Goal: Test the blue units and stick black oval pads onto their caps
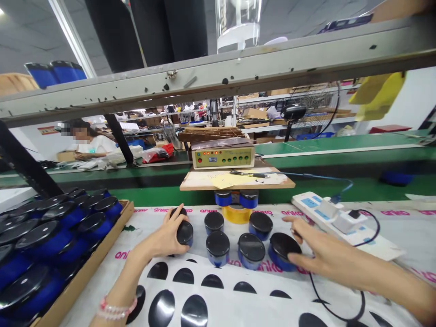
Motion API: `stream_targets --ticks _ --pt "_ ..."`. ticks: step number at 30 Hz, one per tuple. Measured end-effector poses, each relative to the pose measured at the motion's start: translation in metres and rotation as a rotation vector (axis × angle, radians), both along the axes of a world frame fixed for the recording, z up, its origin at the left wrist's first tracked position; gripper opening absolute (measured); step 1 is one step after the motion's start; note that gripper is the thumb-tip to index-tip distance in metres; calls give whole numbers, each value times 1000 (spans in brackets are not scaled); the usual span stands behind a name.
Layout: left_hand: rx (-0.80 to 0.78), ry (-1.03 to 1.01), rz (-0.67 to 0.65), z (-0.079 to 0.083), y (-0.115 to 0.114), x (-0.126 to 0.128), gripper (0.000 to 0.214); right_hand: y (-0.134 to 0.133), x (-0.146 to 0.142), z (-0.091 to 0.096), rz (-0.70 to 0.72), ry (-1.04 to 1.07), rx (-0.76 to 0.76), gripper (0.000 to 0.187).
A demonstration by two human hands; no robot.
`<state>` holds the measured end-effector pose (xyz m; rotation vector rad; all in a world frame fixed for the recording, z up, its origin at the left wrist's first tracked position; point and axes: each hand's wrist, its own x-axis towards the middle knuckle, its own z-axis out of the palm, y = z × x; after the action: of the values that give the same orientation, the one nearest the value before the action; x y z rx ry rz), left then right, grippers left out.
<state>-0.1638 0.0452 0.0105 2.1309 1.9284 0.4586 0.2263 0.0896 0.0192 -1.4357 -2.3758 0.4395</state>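
Head | dark jar: between left fingers | blue jar: at right fingers

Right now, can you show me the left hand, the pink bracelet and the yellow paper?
Left hand (pixel 165 238): head view, on the back of the hand.
Pink bracelet (pixel 116 311): head view, on its beads.
Yellow paper (pixel 225 180): head view, on its middle.

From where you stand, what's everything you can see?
Canisters: five, blue with black tops, mid-bench; more elsewhere
Carton: one, brown, left
Discs: many, black, front
Board: one, tan, centre
Control box: one, cream, on board
Curved piece: one, yellow, under board
Power strip: one, white, right
Large fan: one, black, background right
Co-worker: one, white top, background left
Shelf beam: one, pale grey, overhead
Left grip: one, bare, on another canister
Right grip: one, bare, at rightmost mid-bench canister
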Motion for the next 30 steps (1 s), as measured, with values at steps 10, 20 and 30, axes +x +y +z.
stream_targets --ticks 10,20,30 --pt "-31 -22 27 17 10 100 48 -4 -44 -9 53 -232 23 22" --pt "-180 -28 -56 10 36 124 59 10 -42 -14 53 -7 3 11" --pt "-3 -88 -149 25 5 124 53 17 -10 6 -156 9 12 34"
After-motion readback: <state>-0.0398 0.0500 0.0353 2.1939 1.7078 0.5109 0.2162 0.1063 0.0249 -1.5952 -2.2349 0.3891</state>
